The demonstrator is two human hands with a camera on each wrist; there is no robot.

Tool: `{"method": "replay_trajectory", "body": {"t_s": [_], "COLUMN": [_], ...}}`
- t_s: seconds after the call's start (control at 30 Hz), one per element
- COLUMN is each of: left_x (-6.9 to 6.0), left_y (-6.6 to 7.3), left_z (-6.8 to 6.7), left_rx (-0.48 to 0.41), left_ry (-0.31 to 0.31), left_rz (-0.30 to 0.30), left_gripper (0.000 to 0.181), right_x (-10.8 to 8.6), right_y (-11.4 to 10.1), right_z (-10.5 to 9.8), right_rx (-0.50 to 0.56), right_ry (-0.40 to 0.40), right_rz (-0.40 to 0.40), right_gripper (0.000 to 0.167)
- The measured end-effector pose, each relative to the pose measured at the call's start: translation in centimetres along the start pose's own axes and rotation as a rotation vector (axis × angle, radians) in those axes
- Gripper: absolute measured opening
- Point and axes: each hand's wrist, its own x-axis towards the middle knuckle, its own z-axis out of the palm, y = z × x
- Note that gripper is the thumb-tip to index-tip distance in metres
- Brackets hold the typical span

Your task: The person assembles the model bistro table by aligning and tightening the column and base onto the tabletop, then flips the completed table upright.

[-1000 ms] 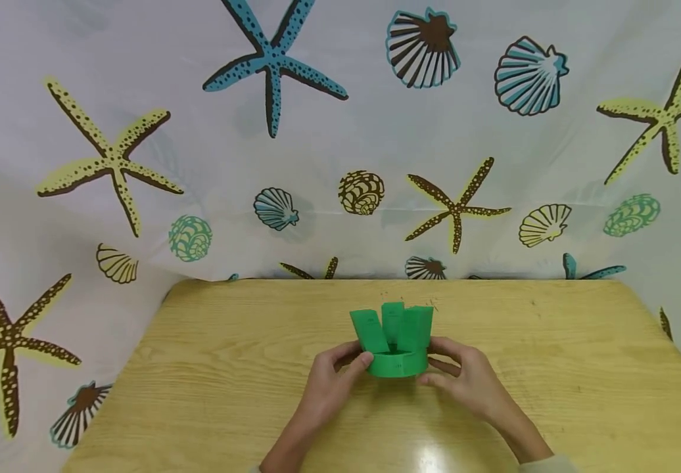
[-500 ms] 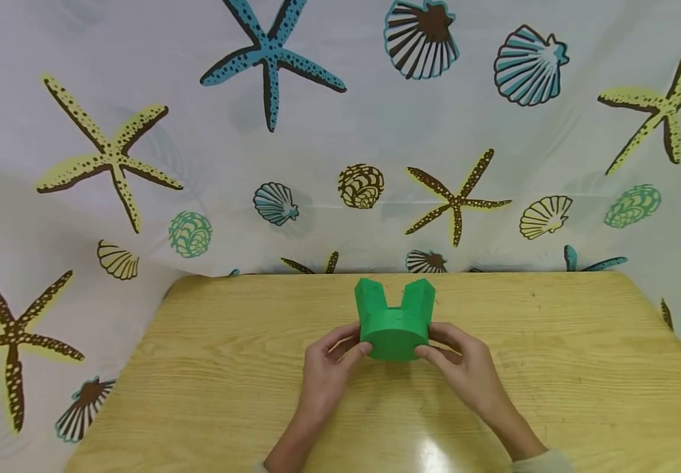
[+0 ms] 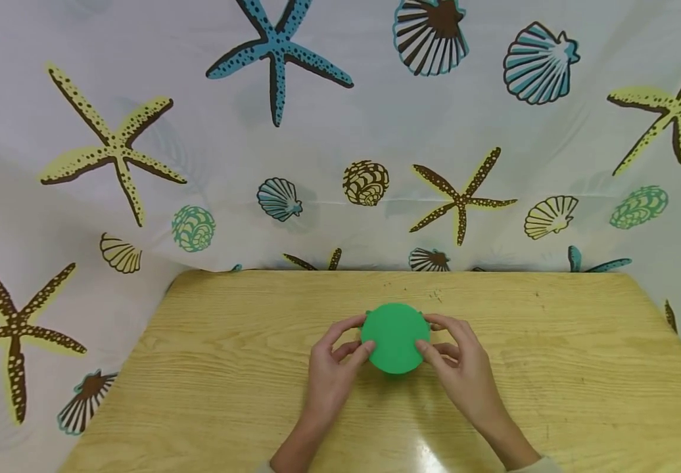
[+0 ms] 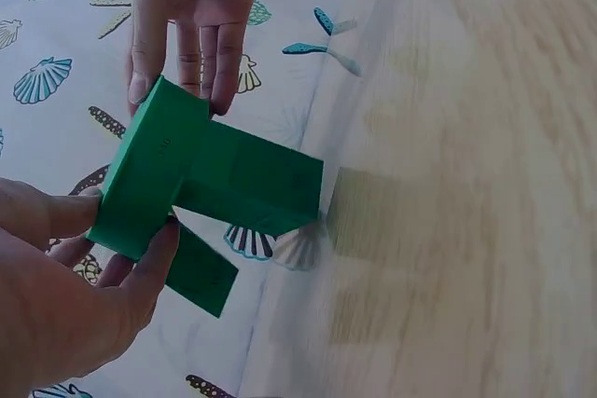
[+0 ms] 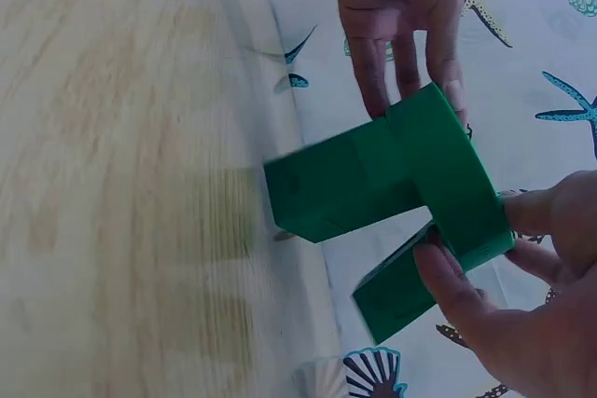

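Note:
A green round piece (image 3: 396, 338) with a flat disc base and blocky prongs is held up over the table between both hands. In the head view its flat underside faces me, hiding the prongs; both wrist views show them sticking out from the round rim (image 4: 149, 179). My left hand (image 3: 330, 371) pinches the left edge, thumb on the flat face and fingers behind. On the opposite edge, my right hand (image 3: 469, 374) pinches likewise, its thumb also on the flat face. The right wrist view shows right-hand fingers (image 5: 457, 295) against the rim near a prong (image 5: 396, 295).
A wood-grain table (image 3: 228, 394) lies below the hands, with a bright reflection near its front. Small dark marks (image 3: 435, 295) dot its far part. Behind and beside it hangs a white cloth (image 3: 328, 243) printed with starfish and shells.
Both hands have tipped the green piece over: its prongs pointed up a second ago, and now its flat underside faces the head camera. The grip stays at both sides.

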Motion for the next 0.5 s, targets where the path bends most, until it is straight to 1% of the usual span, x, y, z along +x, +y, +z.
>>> {"method": "replay_trajectory", "body": {"t_s": [0.1,0.2,0.27,0.33,0.43,0.5], "left_x": [-0.1,-0.1,-0.1,-0.1,0.0,0.0], "left_y": [-0.3,-0.4,-0.5,-0.6,-0.6,-0.6], "left_z": [-0.1,-0.1,-0.1,-0.2,-0.3,-0.5], "left_rx": [0.044,0.087,0.104,0.114,0.127,0.155], "left_ry": [-0.036,-0.059,-0.065,-0.068,-0.076,-0.089], "left_rz": [-0.013,0.011,0.026,0.026,0.001,-0.015], "left_gripper": [0.036,0.033,0.032,0.032,0.032,0.034], "right_x": [-0.1,0.0,0.0,0.0,0.0,0.1], "right_y": [0.4,0.8,1.0,1.2,1.2,1.1], "right_z": [-0.3,-0.5,-0.6,-0.6,-0.6,-0.7], "right_rx": [-0.034,-0.013,-0.001,-0.001,-0.025,-0.037], "right_ry": [-0.033,-0.077,-0.101,-0.113,-0.123,-0.136], "right_rz": [-0.029,-0.032,-0.006,0.024,0.057,0.071], "right_gripper": [0.038,0.036,0.035,0.035,0.036,0.037]}}
